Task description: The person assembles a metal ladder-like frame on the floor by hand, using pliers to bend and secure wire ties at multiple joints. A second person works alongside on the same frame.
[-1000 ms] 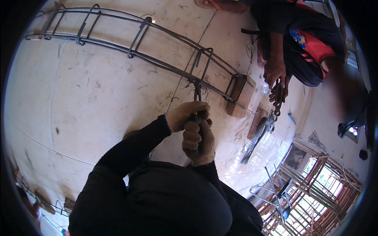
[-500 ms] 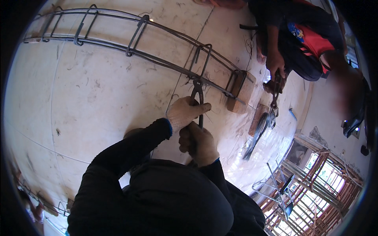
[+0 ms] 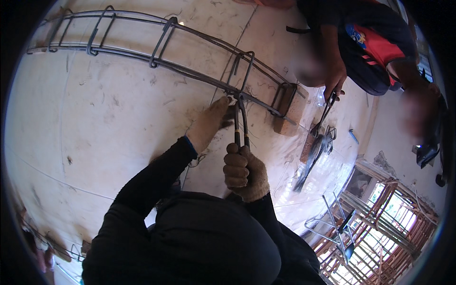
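Observation:
My right hand (image 3: 246, 175), in a pale knitted work glove, is wrapped round the dark handles of a pair of pincers (image 3: 241, 118). Their jaws touch the near bars of a rebar cage (image 3: 190, 72), where a square stirrup crosses. My left hand (image 3: 209, 124), gloved too, reaches to the same joint beside the jaws. Its fingers are drawn together there; what they pinch is too small to make out. A brick (image 3: 287, 124) props the right end of the cage above the floor.
At the right another person's hand (image 3: 336, 81) holds pincers (image 3: 324, 113) over a bundle of tie wire (image 3: 313, 159) by a second brick (image 3: 306, 148). Short wire scraps litter the pale sheeted floor (image 3: 118, 128). A metal-legged stool (image 3: 339, 232) and stacked rods stand lower right.
My left hand has left the pincers and moved up to the joint. The right hand has closed round both handles, now nearly together. The other person's pincers have shifted toward the wire bundle.

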Motion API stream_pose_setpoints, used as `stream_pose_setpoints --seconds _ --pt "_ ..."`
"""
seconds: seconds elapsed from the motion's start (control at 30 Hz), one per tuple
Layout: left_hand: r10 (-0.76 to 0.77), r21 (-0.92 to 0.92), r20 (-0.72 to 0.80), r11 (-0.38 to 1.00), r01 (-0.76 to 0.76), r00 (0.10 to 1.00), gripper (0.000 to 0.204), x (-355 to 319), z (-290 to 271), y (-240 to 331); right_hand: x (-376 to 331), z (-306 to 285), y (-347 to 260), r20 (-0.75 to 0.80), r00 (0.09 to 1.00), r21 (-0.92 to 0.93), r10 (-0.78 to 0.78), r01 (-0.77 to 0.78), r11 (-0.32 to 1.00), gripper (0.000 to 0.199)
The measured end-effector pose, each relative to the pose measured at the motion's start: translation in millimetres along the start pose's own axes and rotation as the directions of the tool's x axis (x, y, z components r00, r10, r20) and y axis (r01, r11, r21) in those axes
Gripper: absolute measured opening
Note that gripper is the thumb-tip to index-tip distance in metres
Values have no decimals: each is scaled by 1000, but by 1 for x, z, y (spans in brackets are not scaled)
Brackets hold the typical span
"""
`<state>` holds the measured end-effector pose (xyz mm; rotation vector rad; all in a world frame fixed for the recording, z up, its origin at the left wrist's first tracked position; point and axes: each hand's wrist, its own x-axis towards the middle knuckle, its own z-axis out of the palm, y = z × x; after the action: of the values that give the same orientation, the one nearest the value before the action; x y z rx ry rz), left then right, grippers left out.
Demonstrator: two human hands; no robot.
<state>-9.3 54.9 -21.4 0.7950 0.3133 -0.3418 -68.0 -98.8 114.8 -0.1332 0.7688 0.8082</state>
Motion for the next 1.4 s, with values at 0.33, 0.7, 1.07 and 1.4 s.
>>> stream_pose_setpoints --seconds 0.33,0.7,1.07,1.4 --pt "-95 587 -89 799 130 991 51 7 29 29 -13 23 -3 -319 928 -540 -194 -9 841 36" --pt "-1 682 -128 726 89 992 50 2 38 26 20 26 37 -12 525 -738 -851 -579 -347 53" --pt "-240 131 -171 956 264 956 44 -11 21 9 22 21 30 64 544 -666 -836 -601 -442 69" --pt "191 541 -156 837 -78 969 28 -18 10 10 35 51 33 -3 559 -517 -829 -711 -477 80"
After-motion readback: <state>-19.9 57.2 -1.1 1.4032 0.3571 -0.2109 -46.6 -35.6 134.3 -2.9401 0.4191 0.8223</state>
